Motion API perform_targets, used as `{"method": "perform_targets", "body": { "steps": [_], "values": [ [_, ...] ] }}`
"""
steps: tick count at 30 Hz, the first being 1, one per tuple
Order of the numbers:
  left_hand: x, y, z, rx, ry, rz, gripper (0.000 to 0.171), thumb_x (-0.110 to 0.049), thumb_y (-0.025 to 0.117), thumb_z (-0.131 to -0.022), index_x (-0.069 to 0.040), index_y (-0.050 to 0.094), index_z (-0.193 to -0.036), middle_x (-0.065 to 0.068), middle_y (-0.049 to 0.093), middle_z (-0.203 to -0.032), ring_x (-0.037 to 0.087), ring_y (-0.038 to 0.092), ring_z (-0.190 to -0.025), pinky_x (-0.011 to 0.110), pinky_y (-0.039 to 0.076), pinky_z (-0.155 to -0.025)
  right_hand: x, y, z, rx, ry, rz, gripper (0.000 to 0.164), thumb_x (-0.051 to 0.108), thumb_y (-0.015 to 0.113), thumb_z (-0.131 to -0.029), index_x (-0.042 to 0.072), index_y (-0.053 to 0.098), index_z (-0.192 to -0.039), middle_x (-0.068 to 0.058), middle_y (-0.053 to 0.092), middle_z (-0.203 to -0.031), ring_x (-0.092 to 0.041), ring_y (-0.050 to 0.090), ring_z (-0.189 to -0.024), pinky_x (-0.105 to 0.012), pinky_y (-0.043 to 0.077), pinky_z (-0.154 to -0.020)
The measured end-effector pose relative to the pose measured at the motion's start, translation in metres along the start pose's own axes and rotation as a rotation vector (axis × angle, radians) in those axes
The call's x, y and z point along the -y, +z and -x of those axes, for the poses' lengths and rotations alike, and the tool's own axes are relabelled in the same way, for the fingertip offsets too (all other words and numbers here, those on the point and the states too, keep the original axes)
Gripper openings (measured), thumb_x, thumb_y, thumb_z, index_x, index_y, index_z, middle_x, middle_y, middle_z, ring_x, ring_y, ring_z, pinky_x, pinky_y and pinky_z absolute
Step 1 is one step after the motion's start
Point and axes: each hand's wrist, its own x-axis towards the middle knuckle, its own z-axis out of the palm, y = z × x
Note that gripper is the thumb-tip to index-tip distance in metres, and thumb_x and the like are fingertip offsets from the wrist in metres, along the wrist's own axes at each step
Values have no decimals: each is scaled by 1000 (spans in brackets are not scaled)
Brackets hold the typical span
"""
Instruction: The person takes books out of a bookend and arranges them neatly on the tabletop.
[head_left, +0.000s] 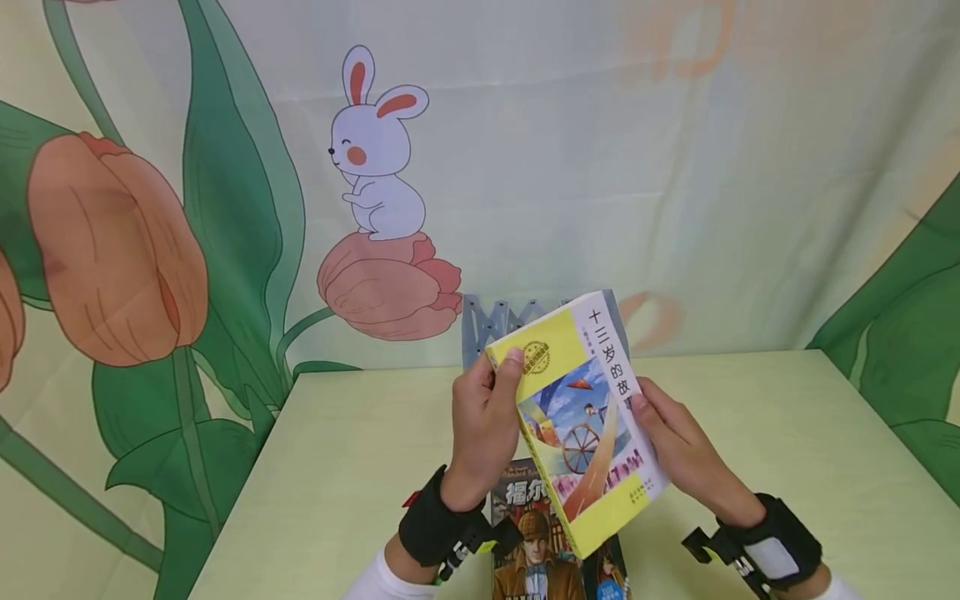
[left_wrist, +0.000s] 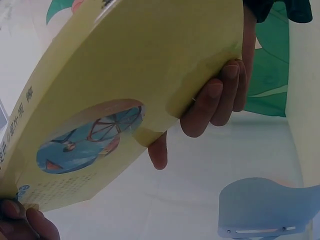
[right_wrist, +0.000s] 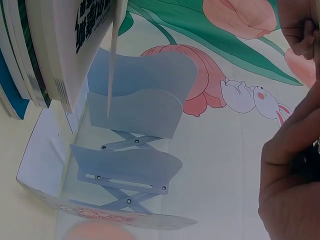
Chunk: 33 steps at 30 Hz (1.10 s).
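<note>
Both hands hold up a yellow and white paperback book, tilted, its illustrated front cover facing the head camera. My left hand grips it at the upper left edge, thumb lying on the cover. On the opposite edge, my right hand pinches the white strip with its thumb in front. The left wrist view shows the yellow back cover with fingertips against it. Beneath the raised book, a dark book with a capped figure lies on the table, partly covered.
Behind the held book stands a blue-grey folding bookend, largely hidden in the head view. Several upright books stand beside its panels in the right wrist view. The pale green table meets a printed curtain at the back.
</note>
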Motion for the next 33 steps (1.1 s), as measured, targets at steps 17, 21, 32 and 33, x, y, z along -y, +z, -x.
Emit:
{"method": "perform_targets", "body": {
  "steps": [17,21,32,33],
  "values": [
    [11,-7,3,2,-100,75,35,-27,42,-106,-7,58,-129,20,66,-97,9,50,-53,23,33,-47,7,11,9,-92,26,-7,34,18,35,-108,9,44,-139,-11,66,-85,-20,68,-58,-38,55,-49],
    [14,-9,4,5,-81,66,35,-26,40,-107,-9,56,-133,18,62,-97,10,33,-53,27,24,-49,9,14,11,-131,4,-18,32,16,34,-108,8,46,-137,-11,67,-82,-19,67,-56,-37,54,-47],
    [19,-15,14,15,-56,17,32,-22,39,-107,-10,50,-134,12,49,-83,11,45,-65,23,37,-58,9,25,15,-187,-5,-33,31,16,35,-108,6,47,-135,-12,68,-84,-19,69,-57,-38,54,-47],
    [21,-15,15,19,-60,12,31,-22,39,-107,-10,49,-135,12,49,-83,12,45,-64,23,38,-58,9,26,14,-193,-3,-34,31,16,35,-108,6,47,-135,-13,68,-85,-19,69,-57,-38,54,-47]
  ]
}}
